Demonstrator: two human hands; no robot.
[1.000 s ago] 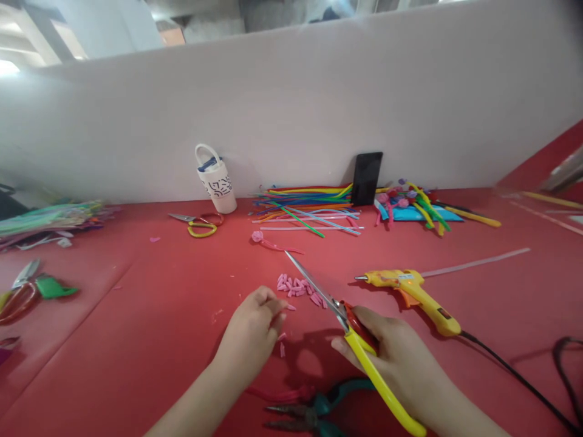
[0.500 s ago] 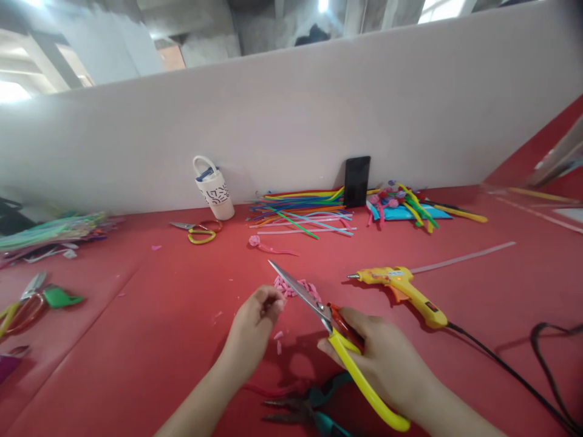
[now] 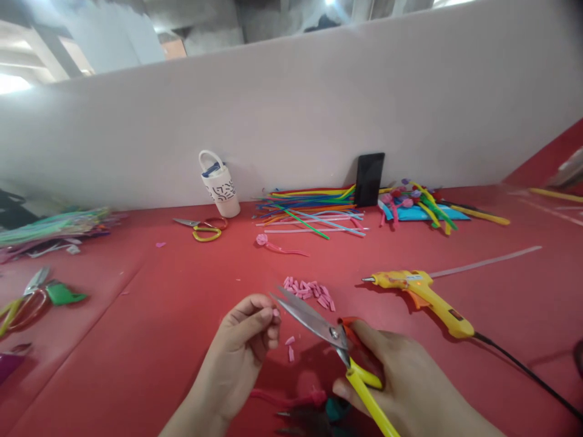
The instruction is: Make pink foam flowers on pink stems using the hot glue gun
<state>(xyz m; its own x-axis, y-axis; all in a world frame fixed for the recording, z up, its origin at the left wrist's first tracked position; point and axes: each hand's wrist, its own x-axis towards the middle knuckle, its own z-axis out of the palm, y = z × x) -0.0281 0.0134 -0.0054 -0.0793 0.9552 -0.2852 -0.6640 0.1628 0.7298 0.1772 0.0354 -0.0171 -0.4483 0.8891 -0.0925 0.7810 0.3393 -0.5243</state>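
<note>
a small pink piece (image 3: 276,312) sits pinched between thumb and finger of the left hand (image 3: 246,334), just beside the slightly parted blades of the scissors (image 3: 319,321), whose handles the right hand (image 3: 401,361) grips. beyond the blades, a heap of pink pieces (image 3: 312,290) looks already cut; two loose pieces (image 3: 291,353) lie apart between the hands, perhaps yet to be trimmed. farther out on the red table (image 3: 136,340), one pink flower (image 3: 262,240) appears finished, and the glue gun (image 3: 423,291) lies unheld.
</note>
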